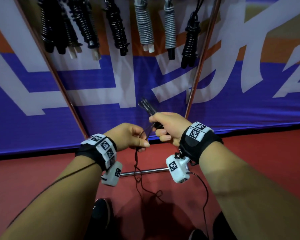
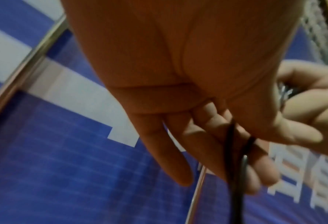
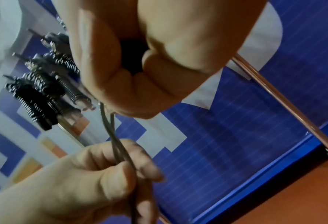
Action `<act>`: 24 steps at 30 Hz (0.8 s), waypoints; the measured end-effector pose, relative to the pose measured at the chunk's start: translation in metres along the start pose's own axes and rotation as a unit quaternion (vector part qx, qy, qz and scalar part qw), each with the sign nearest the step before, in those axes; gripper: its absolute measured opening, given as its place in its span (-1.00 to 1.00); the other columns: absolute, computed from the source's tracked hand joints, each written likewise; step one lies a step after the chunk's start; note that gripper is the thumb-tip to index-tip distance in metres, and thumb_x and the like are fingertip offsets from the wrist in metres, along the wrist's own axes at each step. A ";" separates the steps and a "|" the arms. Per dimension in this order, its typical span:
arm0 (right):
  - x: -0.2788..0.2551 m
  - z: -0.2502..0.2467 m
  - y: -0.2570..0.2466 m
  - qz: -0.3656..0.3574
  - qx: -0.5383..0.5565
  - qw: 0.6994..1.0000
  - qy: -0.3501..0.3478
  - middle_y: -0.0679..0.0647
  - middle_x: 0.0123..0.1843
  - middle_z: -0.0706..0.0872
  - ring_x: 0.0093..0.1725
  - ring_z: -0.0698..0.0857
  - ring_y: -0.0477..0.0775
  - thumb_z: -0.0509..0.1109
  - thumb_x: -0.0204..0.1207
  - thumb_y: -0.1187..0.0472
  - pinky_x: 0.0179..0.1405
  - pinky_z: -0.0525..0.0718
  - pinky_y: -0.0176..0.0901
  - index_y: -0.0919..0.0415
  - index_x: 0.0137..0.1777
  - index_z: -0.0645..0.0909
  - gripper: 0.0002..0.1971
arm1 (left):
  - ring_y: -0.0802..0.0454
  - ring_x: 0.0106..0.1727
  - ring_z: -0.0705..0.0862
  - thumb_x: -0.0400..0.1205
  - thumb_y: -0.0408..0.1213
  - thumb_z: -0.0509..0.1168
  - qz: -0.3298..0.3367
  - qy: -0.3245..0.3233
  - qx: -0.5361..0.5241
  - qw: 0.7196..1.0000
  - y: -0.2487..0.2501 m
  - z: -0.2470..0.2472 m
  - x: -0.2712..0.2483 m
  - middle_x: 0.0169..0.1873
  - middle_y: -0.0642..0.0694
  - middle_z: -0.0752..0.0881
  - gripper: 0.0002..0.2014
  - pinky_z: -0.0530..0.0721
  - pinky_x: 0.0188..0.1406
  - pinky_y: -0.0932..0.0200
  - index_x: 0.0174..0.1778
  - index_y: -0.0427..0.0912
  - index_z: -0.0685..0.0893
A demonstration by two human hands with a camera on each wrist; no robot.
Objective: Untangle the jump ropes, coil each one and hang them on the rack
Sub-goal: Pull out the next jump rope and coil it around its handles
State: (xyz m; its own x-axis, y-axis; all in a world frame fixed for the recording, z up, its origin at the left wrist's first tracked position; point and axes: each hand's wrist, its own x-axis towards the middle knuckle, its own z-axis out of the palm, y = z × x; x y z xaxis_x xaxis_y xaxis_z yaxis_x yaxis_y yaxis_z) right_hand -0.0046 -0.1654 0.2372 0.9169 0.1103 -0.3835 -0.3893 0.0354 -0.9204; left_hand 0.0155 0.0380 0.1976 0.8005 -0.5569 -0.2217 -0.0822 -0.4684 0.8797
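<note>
Right hand [image 1: 168, 127]: fingers clenched around the two black handles [image 1: 148, 107] of one jump rope, held together as a pair, tips sticking out above the fist toward the banner. Probably so both ends stay aligned as the core for the coil.

Left hand [image 1: 132, 137]: thumb and fingers [image 2: 212, 136] pinching the doubled cord [image 3: 113, 133] just below the handles. Two strands run side by side from the fist into the pinch; looks like it's there to keep tension and feed the first wrap.

Below the left hand the cord [image 1: 139, 177] hangs slack, twisted and kinked, down past the lower bar [image 1: 144, 171] of the rack to the red floor [image 1: 249, 153]. Loose end still has small loops in it near the shoe [image 1: 100, 213], so my read is it's untangled enough to wind, but no turns are on the handles yet.

Above the handles: finished ropes hang in a row from the top of the rack — black coils [image 1: 84, 23] to the left, grey coils [image 1: 144, 25] in the middle, one black bundle [image 1: 190, 40] right. All are wound tight round their handles, the pattern to match.

Rack uprights [image 1: 199, 66] frame the handles on both sides; blue banner [image 1: 59, 101] is behind.

Risk: kinks in the slack could bunch up at the pinch while winding.
</note>
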 end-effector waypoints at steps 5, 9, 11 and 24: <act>-0.007 0.005 0.004 0.042 -0.069 0.991 -0.103 0.17 -0.28 0.62 -0.54 0.28 -0.07 0.37 0.74 0.27 -0.71 0.13 -0.32 0.23 -0.01 0.52 -0.90 | 0.18 -0.23 0.77 0.59 0.12 0.57 -0.024 0.093 0.176 0.980 -0.016 -0.001 0.007 -0.26 0.11 0.86 -0.80 0.74 -0.04 0.09 -0.09 0.08 0.89; -0.018 -0.002 0.005 0.063 -0.108 0.967 -0.222 0.12 -0.31 0.60 -0.55 0.25 -0.09 0.24 0.76 0.35 -0.67 0.07 -0.32 0.22 -0.13 0.46 -0.81 | 0.07 -0.05 0.82 0.57 -0.16 0.53 0.033 0.100 0.115 0.988 -0.013 -0.015 0.004 -0.13 -0.03 0.89 -0.94 0.78 0.16 -0.09 -0.07 0.03 0.88; -0.021 -0.006 0.008 0.085 -0.149 0.945 -0.280 0.13 -0.32 0.57 -0.59 0.25 -0.10 0.22 0.72 0.38 -0.69 0.09 -0.35 0.25 -0.11 0.45 -0.85 | 0.00 -0.09 0.80 0.61 -0.46 0.49 0.064 0.082 0.059 0.993 -0.009 -0.021 -0.001 -0.12 -0.23 0.88 -0.89 0.80 0.09 -0.03 -0.07 -0.17 0.88; 0.013 -0.021 0.052 0.101 -0.448 0.886 -0.071 0.04 -0.21 0.92 -0.48 0.63 0.11 0.39 0.57 0.12 -0.51 0.60 -0.23 0.30 0.12 0.73 -0.72 | 0.23 -0.03 0.71 0.63 -0.23 0.54 0.037 0.065 0.321 0.944 0.018 0.004 0.017 -0.08 0.21 0.80 -0.83 0.61 -0.01 0.34 0.10 0.10 0.87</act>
State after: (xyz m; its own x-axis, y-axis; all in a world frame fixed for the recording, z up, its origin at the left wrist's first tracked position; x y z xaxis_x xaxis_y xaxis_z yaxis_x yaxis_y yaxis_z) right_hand -0.0114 -0.1830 0.1832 0.7916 0.1504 -0.5923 -0.2603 -0.7939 -0.5495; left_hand 0.0254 0.0172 0.2084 0.8411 -0.5350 -0.0796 -0.4504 -0.7742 0.4448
